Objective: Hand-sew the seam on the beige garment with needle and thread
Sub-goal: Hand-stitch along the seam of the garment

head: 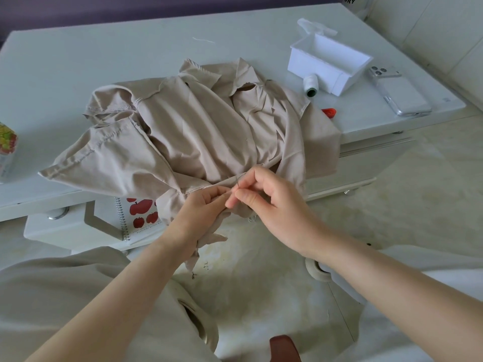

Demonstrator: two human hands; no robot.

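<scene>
The beige garment point(188, 131) lies crumpled on the low white table point(104, 53), and its near edge hangs over the table's front. My left hand point(201, 212) grips that hanging seam edge from below. Just to the right of it, my right hand point(264, 194) pinches a thin needle point(237, 181) at the seam. The needle shows only as a short dark line between the fingertips. The thread at the seam is too fine to make out.
A white plastic box point(326, 62) stands at the back right with a thread spool point(311, 86) lying against it. A phone point(400, 92) and a small red object point(328, 112) lie near the right edge. A spiral notebook with apples point(136, 218) sits under the table.
</scene>
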